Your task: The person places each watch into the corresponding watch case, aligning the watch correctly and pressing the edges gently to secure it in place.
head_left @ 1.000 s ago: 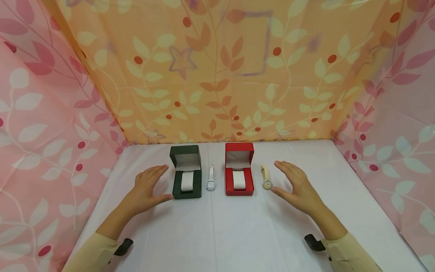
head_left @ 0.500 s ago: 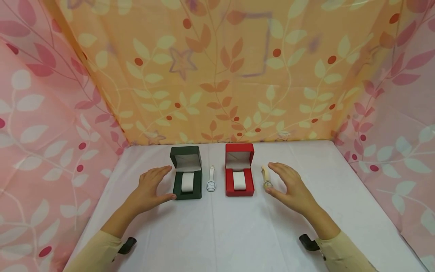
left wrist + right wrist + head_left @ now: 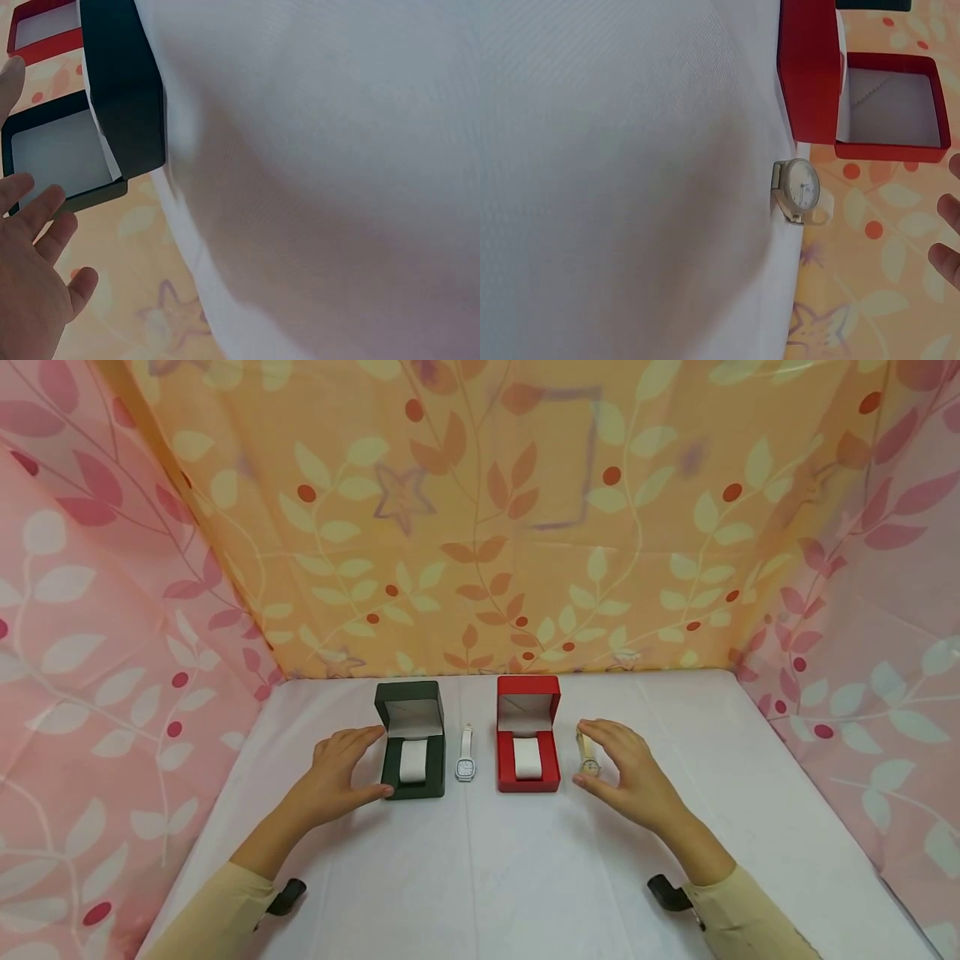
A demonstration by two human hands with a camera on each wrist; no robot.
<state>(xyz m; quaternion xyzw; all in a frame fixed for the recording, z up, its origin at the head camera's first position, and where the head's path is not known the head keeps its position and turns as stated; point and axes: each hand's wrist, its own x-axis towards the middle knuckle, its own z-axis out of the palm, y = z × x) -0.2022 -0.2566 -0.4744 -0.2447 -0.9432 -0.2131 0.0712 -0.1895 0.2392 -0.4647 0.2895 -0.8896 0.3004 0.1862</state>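
Note:
My left hand is beside the dark green watch box, fingers spread and thumb overlapping its front left corner in the head view. Its lid stands up and a white cushion fills the base. In the left wrist view the spread fingers lie over the box's lid side. My right hand hovers at the cream-strapped watch, thumb and fingers apart on its right side. That watch lies by the red watch box, which is lid up with a white cushion. A silver-white watch lies between the boxes.
A white cloth covers the table. An orange leaf-patterned curtain hangs behind its far edge, with pink curtains at the left and right. A black wrist device sits at the left sleeve, and a similar device at the right.
My right hand has moved left, from beside the cream watch to over it. My left hand has shifted slightly right toward the green box. Boxes and watches have stayed put.

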